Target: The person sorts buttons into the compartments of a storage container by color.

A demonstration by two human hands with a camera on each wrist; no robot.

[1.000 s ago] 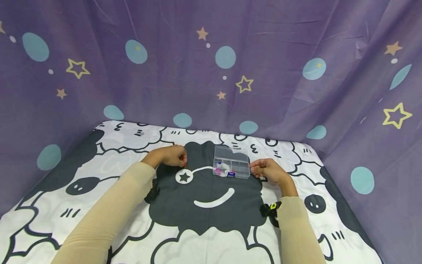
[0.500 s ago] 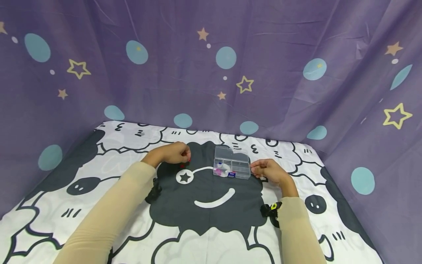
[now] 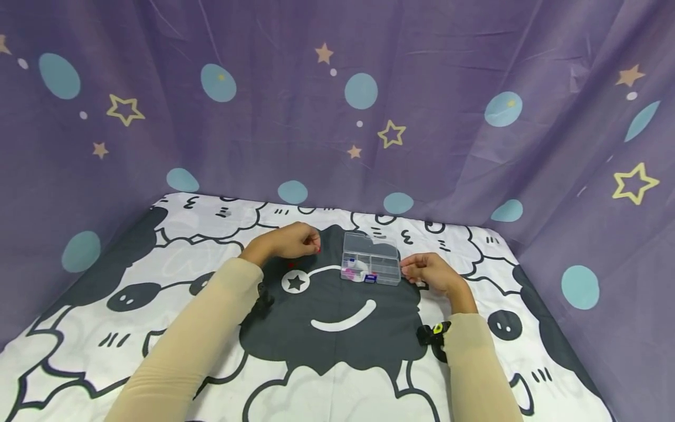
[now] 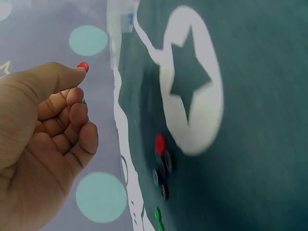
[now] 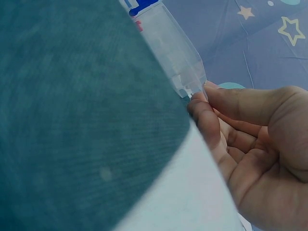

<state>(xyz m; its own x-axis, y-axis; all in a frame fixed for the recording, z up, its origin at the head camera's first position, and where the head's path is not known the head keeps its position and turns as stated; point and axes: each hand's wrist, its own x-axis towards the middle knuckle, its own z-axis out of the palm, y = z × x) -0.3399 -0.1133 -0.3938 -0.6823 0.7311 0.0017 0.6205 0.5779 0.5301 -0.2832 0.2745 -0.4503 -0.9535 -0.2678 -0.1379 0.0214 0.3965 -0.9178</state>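
Wears long beige sleeves [image 3: 184,351] across the foreground, with a dark wrist device [image 3: 432,335] just behind the right hand. Beyond that, on a white-and-black cartoon-printed cloth [image 3: 295,392]: a printed white curved smile [image 3: 343,323], then a white printed disc [image 3: 286,283] with a dark star.

With the right hand [image 3: 431,273], pinches the right edge of a clear plastic compartment box [image 3: 389,275] between thumb and bent fingertips. Inside the near compartments: pink pieces [image 3: 348,274], a white piece [image 3: 361,266] and a blue piece [image 3: 371,279].

Just past the star disc, loose on the cloth: a small red piece [image 3: 292,265]. Close beside it in the left wrist view: small blurred black pieces [image 4: 165,175], and near those, small green pieces [image 4: 158,214].

With the left hand [image 3: 290,241], well left of the box, pinches a small shiny red bead [image 4: 83,66] at the thumb tip, other fingers curled toward the palm; cannot tell the forefinger's exact placement.

Farther back, a clear lid [image 3: 371,245] leaned away from the box; farthest, a purple curtain [image 3: 437,117] printed with stars and pale blue ovals.
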